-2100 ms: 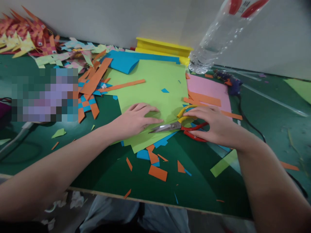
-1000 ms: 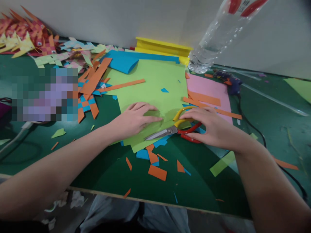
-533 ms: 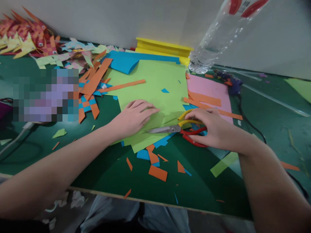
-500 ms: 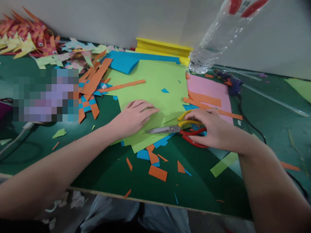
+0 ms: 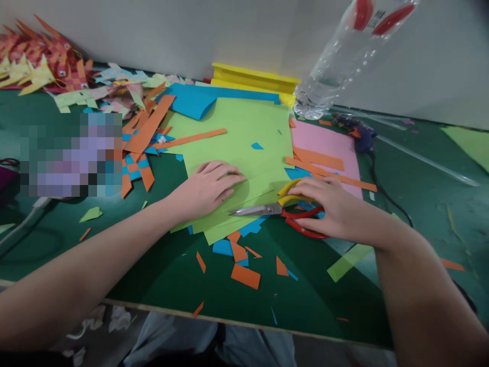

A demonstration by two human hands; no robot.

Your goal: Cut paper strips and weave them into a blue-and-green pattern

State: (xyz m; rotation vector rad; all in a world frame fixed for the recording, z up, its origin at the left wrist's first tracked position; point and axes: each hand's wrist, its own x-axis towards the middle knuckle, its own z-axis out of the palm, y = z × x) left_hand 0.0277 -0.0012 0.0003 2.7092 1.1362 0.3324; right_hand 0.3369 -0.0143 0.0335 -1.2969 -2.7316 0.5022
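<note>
My left hand (image 5: 206, 186) lies flat, fingers stretched out, pressing on a light green paper sheet (image 5: 244, 132) on the green table (image 5: 191, 285). My right hand (image 5: 328, 206) is curled round the yellow and red handles of a pair of scissors (image 5: 275, 208). The steel blades point left, nearly together, over the green sheet's lower edge, just right of my left fingertips. Blue paper shows beneath the green sheet.
A pink sheet (image 5: 324, 142) with orange strips lies to the right, a blue sheet (image 5: 194, 99) and yellow folded paper (image 5: 254, 79) behind. A clear plastic bottle (image 5: 336, 61) leans at the back. A glue gun (image 5: 357, 132) with a black cord, woven paper shapes (image 5: 135, 163) and orange scraps (image 5: 245, 275) lie around.
The scissors have turned from pointing down-left to nearly level and shifted a little along the green sheet's edge with my right hand. My left hand has stayed on the paper.
</note>
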